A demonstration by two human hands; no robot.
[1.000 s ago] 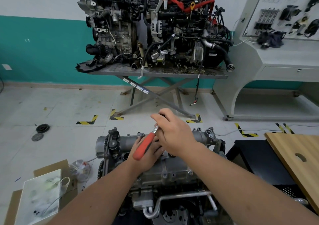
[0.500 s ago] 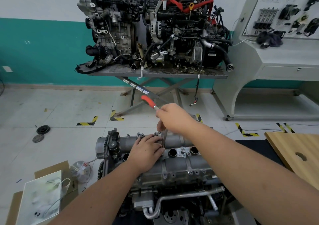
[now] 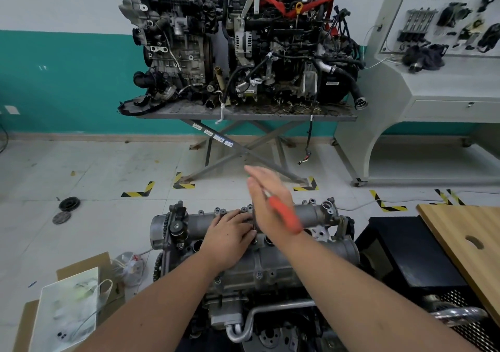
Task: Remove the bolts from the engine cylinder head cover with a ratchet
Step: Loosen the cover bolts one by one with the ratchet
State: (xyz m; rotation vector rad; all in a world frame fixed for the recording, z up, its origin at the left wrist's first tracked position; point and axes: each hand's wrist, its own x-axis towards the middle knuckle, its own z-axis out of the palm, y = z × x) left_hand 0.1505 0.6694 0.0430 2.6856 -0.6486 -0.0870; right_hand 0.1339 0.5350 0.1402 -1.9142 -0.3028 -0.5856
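Observation:
The grey engine cylinder head cover (image 3: 284,268) lies in front of me, with small bolts along its edges. My left hand (image 3: 230,239) rests flat on the cover, its fingertips touching the dark extension bar (image 3: 254,218) that stands upright on it. My right hand (image 3: 266,203) is blurred above the bar, fingers straight and pointing up and to the left. The ratchet's red handle (image 3: 285,215) lies across that hand and points toward my right wrist. The socket end is hidden behind my fingers.
Two engines sit on a grey scissor table (image 3: 243,116) by the far wall. A grey display cabinet (image 3: 433,95) stands at the right. A wooden board (image 3: 465,238) and black box (image 3: 400,243) are near right. A cardboard box with a plastic bag (image 3: 67,305) lies near left.
The red handle swung from near-left, round past the far side, to near-right over my wrist. My right hand's fingers have straightened. My left hand stayed on the cover.

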